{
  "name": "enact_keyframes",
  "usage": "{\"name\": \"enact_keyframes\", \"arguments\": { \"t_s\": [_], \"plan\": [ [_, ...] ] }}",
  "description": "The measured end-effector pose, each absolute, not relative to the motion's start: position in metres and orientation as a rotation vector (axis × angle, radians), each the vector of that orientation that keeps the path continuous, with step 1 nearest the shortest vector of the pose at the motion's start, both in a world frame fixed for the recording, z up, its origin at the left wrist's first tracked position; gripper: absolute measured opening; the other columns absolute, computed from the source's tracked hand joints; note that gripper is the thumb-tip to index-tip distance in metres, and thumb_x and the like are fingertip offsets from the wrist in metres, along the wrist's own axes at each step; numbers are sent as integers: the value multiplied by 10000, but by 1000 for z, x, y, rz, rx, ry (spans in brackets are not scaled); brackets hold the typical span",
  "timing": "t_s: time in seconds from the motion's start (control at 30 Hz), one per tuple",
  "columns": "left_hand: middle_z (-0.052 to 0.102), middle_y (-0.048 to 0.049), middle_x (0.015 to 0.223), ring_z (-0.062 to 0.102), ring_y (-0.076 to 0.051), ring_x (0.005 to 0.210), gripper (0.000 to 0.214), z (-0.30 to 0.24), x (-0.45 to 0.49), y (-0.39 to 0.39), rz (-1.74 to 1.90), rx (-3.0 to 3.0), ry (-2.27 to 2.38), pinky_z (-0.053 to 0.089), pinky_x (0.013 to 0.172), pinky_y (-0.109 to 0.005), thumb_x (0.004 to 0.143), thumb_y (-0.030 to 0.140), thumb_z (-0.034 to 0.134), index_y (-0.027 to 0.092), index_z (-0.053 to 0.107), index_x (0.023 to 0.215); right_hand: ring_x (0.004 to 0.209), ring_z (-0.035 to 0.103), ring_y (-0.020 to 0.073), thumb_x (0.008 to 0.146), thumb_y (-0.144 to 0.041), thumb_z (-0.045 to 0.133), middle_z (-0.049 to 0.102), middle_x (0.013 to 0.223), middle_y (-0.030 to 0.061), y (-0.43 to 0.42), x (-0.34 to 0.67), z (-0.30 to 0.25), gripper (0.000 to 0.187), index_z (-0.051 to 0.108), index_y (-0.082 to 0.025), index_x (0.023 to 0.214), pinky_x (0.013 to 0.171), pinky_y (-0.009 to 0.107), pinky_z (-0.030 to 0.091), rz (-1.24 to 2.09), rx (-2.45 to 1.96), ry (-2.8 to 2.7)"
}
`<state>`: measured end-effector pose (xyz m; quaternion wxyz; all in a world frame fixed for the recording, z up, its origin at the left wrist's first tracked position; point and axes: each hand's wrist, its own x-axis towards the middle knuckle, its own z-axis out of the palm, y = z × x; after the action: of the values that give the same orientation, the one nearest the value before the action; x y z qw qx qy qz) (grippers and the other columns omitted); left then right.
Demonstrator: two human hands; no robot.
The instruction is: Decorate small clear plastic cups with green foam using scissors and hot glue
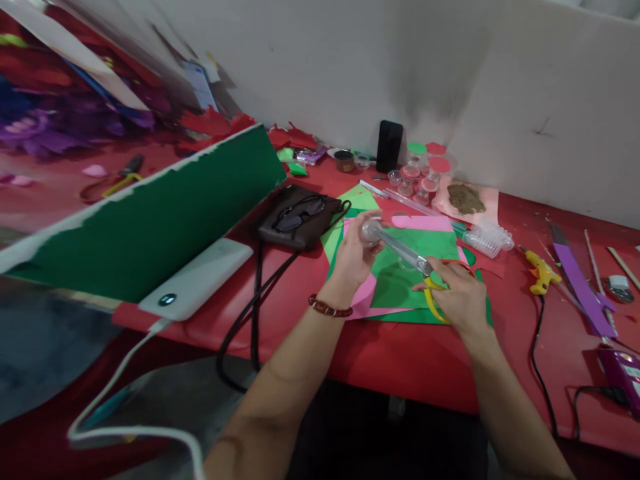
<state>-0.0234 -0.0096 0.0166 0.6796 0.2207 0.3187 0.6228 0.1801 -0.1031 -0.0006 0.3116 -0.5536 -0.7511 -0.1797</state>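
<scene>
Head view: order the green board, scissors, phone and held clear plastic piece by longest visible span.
1. Green board
2. Scissors, partly covered
3. Phone
4. Clear plastic piece

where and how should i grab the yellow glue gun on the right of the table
Probably best by the handle, coming from the near side: the yellow glue gun lies with that end toward the near edge, where its black cord leaves, and its nozzle points away toward the wall.

the left grip (354, 257) holds a clear plastic piece (371, 233), the right grip (463, 293) scissors (409, 255), above green paper (393, 290).
</scene>
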Motion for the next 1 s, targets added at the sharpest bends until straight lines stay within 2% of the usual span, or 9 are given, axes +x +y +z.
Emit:
{"name": "enact_keyframes", "arguments": {
  "t_s": [0.33,0.57,0.8,0.9,1.0],
  "plan": [
    [746,-13,754,578,-85,519,245,16,-22,-13,1387,518,796,429,452,-165,993,293,547,204,757,903,690,619,157,1027,-404,628,724,789,31,-109,178,2,283,831,-240,1138,594,285,316,-582,-1581,-2002],
    [717,-6,722,561,-90,519,234,12,-21,-12,1463,597,884,420,464,-172,994,300,548,212,720,862,654,598,163,1019,-451,623,706,738,22,-112,172,-3,300,827,-258,1124,564,289,278,-478,-1677,-2028],
    [694,-9,711,569,-84,527,285,8,-21,-11,1427,587,872,423,469,-174,1003,347,539,200,734,856,673,639,158,1021,-459,621,777,829,34,-107,169,-13,319,826,-236,1122,611,267,371,-235,-1564,-1946],
    [657,-13,658,546,-89,481,298,8,-23,-8,1386,537,834,398,435,-190,975,369,558,191,721,800,685,638,167,997,-449,661,753,793,38,-104,174,-9,298,829,-238,1123,633,263,397,-332,-1582,-1890],
    [628,-26,594,528,-107,441,332,5,-28,-3,1306,503,803,344,396,-209,944,411,553,191,678,730,765,667,181,957,-430,715,764,865,44,-103,184,0,274,827,-267,1146,659,267,403,-486,-1597,-1870]
  ]
}}
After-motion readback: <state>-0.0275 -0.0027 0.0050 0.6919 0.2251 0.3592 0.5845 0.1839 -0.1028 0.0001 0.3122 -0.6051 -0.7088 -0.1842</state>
